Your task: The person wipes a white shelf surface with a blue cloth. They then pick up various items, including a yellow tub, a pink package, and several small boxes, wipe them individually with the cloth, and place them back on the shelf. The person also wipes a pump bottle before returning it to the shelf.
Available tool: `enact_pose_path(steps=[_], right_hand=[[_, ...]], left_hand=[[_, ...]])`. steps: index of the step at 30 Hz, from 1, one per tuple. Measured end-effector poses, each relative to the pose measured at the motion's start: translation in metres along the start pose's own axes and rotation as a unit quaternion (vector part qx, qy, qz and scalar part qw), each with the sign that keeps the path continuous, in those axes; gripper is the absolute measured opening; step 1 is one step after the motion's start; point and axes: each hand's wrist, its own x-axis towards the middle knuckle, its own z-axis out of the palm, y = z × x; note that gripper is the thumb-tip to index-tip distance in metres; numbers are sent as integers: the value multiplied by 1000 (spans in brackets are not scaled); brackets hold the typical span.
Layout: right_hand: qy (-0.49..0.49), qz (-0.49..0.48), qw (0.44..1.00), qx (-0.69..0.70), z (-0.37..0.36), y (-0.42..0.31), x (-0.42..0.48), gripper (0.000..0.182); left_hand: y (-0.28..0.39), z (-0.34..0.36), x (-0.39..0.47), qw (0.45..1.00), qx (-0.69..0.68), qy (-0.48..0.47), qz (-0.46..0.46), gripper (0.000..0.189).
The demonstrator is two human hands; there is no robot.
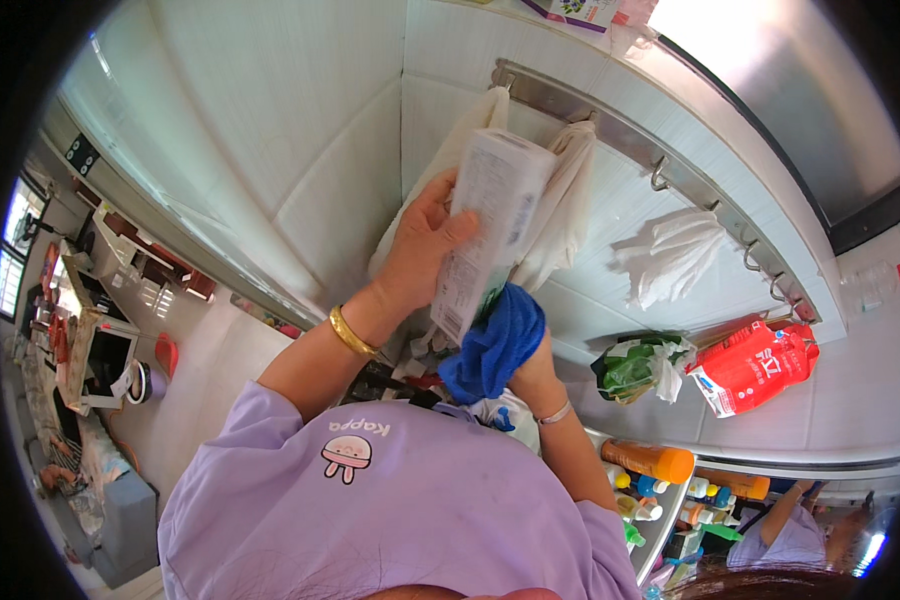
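Observation:
A pale rectangular carton [487, 225] with printing on its sides is tilted in front of me, held by my left hand [424, 240], which has a gold bangle at the wrist. Its thumb lies across the carton's face. My right hand [534, 367], with a thin bracelet at the wrist, grips a bunched blue cloth [495, 345]. The cloth is pressed against the carton's lower end, and most of the fingers are hidden by it.
A metal hook rail [630, 142] on the tiled wall bears white cloths [562, 210], a white bag [671, 255], a green bag [634, 367] and a red packet [757, 367]. Several bottles [649, 460] stand on a shelf at lower right, beside a mirror. Furniture and a tiled floor show at left.

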Motion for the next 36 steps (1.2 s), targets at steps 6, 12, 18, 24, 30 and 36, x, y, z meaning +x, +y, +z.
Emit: enact_pose_path(steps=[6, 12, 18, 24, 30, 36], right_hand=[[78, 22, 996, -49, -30, -27, 44, 62], [142, -10, 986, -86, -33, -42, 81, 53], [85, -16, 996, 37, -42, -43, 86, 46], [41, 27, 998, 27, -19, -46, 65, 51], [52, 182, 966, 177, -10, -53, 44, 49], [79, 158, 984, -12, -37, -62, 57, 49]], left_hand=[[-23, 3, -9, 991, -41, -4, -127, 48], [-7, 18, -13, 959, 279, -55, 3, 65], [-13, 19, -24, 991, 52, -73, -96, 82], [-12, 19, -23, 999, -27, -16, -11, 77], [12, 39, 1, 997, 49, 2, 55, 66], [28, 63, -15, 980, 196, -18, 23, 59]])
